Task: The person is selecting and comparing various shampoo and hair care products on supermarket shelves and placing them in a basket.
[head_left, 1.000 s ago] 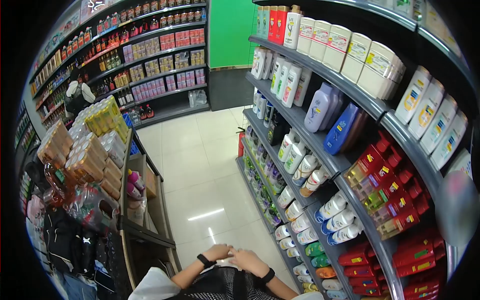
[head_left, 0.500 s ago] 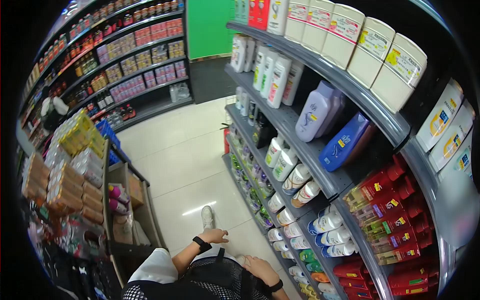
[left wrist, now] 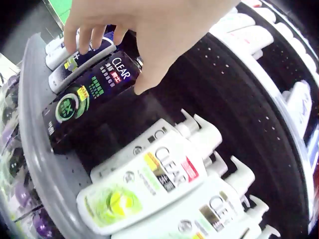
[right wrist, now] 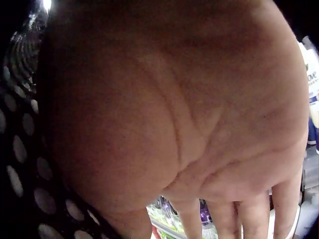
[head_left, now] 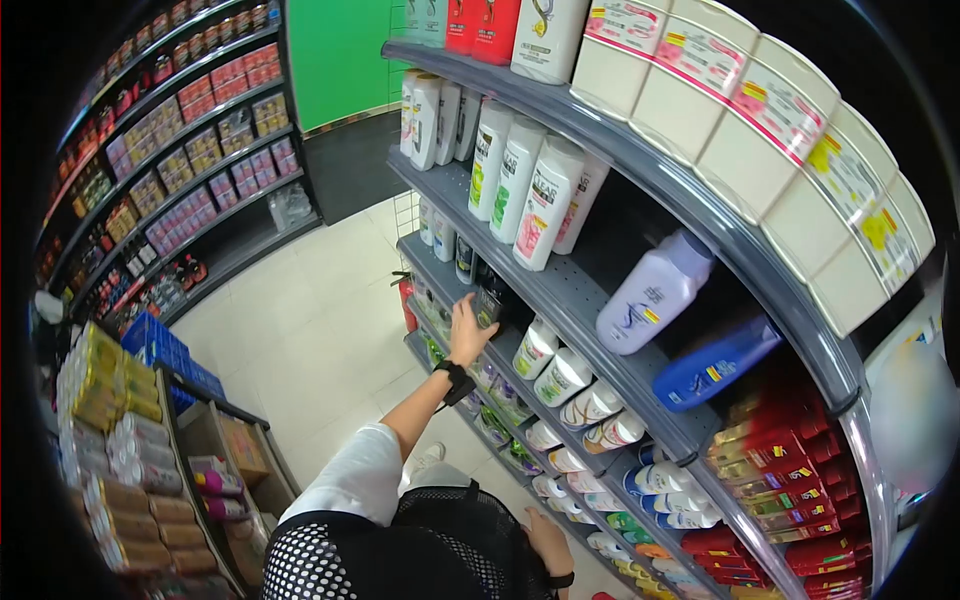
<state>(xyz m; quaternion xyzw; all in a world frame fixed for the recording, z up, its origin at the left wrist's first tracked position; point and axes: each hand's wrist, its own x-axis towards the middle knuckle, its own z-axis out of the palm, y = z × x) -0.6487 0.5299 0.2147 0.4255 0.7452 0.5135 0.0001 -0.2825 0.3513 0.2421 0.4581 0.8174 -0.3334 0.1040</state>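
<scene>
A black CLEAR men's pack [left wrist: 92,97] sits on a grey shop shelf [left wrist: 70,172], directly beneath the person's left hand [left wrist: 144,35]. In the left wrist view the pack's long axis slants from lower left to upper right, its top end nearest the palm; it probably stands upright, the slant coming from the camera's tilt. The grip is fairly wide: the thumb lies along the side of the pack's top nearest the white CLEAR pump bottles [left wrist: 144,184], while the fingertips reach past the far side, over a blue-and-silver bottle [left wrist: 79,62]. That straddling of the top seems the relation to watch. A dark gap separates the pack from the pump bottles.

The left hand is clearly the nearer one. The right hand [head_left: 548,545] is well apart from the pack, down beside the person's black vest [head_left: 430,520], fingers extended, with nothing visible in it.

Whether thumb or fingertips actually touch the pack cannot be told. Its back is out of sight, its small print too fine to read, and in the head view the left hand partly covers it. The right fingertips are cut off in the right wrist view.
</scene>
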